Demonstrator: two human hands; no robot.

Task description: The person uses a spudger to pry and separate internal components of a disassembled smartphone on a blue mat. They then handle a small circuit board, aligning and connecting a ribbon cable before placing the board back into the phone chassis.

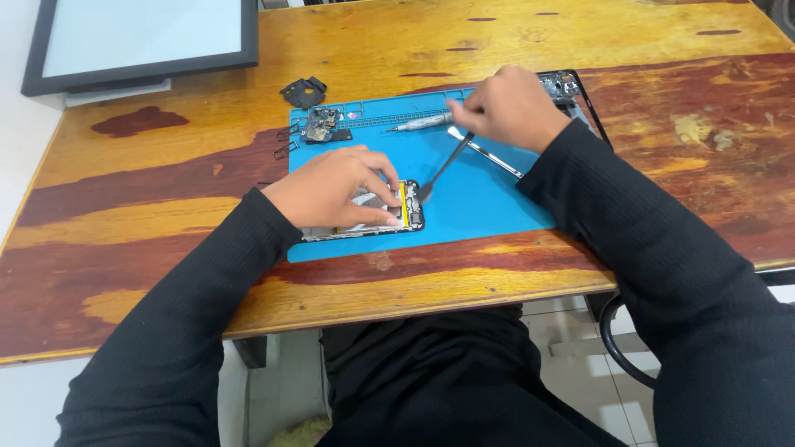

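Observation:
An opened phone body (407, 217) with a yellow strip lies on a blue work mat (480, 199). My left hand (335, 189) rests flat on it, fingers pressing it down and hiding most of it. In my right hand (509, 106) is a thin dark pry tool (443, 170), gripped near the top; its tip touches the phone's right edge. Both arms wear black sleeves.
A silver screwdriver (422, 124) and metal tweezers (489, 154) lie on the mat under my right hand. Small phone parts (323, 124) and a black cover piece (303, 91) sit at the mat's upper left. A dark-framed screen (141, 41) lies at the far left of the wooden table (166, 190).

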